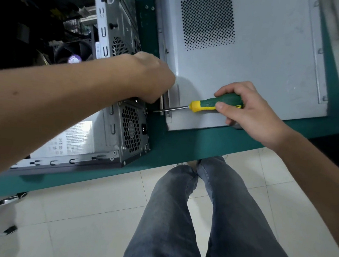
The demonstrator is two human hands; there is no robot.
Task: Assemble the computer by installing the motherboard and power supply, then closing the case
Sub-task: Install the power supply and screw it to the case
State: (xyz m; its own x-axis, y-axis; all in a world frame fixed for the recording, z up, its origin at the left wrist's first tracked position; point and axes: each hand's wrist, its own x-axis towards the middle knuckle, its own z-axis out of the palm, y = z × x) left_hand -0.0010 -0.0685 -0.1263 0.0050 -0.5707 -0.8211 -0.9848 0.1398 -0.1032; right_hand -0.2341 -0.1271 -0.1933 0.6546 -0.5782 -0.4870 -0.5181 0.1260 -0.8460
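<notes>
Head view: the case [114,94] lies open at the table's [183,144] front edge, power supply [132,129] seated in its near rear corner. Right hand [246,113] grips the screwdriver [212,104], tip at the supply's rear face. Left hand [148,76] rests curled on the case edge; its grasp cannot be determined. The side panel [263,65] lies flat beside the case.

1. The computer case [120,30], grey metal, lies open on its side on the green table, its rear panel facing right
2. The power supply [132,131] sits in the case's near rear corner, its honeycomb grille and socket showing
3. The side panel [263,65], grey with a perforated vent patch, lies flat just beside the case
4. The motherboard [75,26] shows dimly inside
</notes>
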